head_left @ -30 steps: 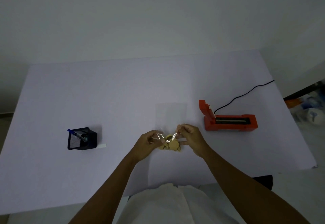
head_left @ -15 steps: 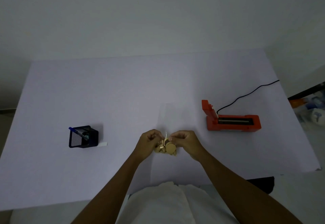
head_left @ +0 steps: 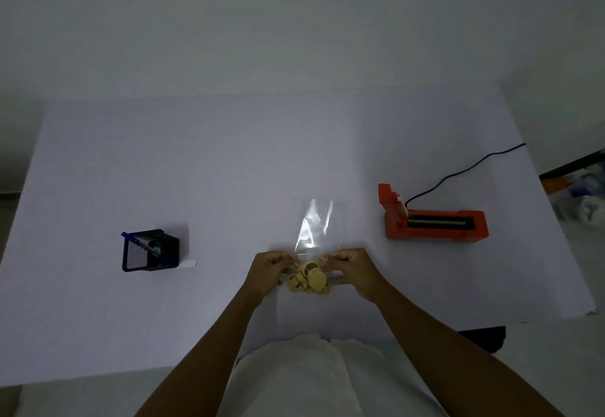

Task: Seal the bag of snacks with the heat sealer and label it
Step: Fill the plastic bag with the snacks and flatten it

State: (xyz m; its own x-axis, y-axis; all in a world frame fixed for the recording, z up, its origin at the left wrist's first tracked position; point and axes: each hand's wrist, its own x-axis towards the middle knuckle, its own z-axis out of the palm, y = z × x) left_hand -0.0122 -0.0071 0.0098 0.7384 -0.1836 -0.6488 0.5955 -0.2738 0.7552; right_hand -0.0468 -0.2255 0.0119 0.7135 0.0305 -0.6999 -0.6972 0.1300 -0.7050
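The bag [head_left: 313,230] top had popped up straight. Left hand [head_left: 269,269] and right hand [head_left: 347,267] each pinched it shut above the snacks [head_left: 309,281]. It looked ready for the sealer [head_left: 433,220].

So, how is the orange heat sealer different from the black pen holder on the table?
The heat sealer is orange, long and low; the pen holder is black mesh, compact and box-shaped. The heat sealer lies to the right of the hands with its lid raised and a black cord trailing from it; the pen holder sits to the left and holds a blue pen. Both rest untouched on the table.
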